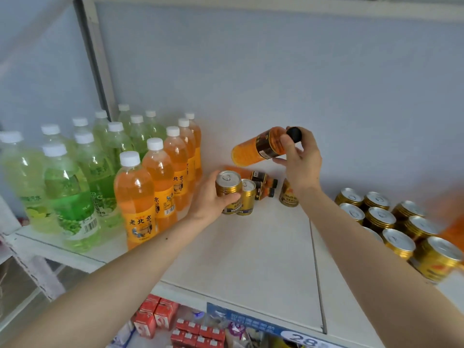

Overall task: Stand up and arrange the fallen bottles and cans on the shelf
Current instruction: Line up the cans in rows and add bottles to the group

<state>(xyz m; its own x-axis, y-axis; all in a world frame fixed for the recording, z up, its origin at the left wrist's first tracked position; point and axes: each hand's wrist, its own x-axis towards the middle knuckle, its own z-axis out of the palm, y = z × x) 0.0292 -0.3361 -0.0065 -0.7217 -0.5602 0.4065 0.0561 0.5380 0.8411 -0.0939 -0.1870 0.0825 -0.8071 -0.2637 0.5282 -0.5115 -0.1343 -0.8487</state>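
Note:
My right hand [300,159] holds a small orange juice bottle [258,146] with a black cap and dark label, tilted on its side in the air above the white shelf [251,247]. My left hand [213,197] grips an upright gold can [227,188], which touches a second upright gold can [248,197]. Behind these cans, two more small orange bottles [261,183] lie fallen on the shelf. Another gold can [288,194] stands partly hidden behind my right wrist.
Rows of tall orange soda bottles [155,182] and green soda bottles [70,187] stand at the left. A block of several upright gold cans [399,227] fills the right. Below the shelf edge are red cartons [160,317] and a price tag [303,339].

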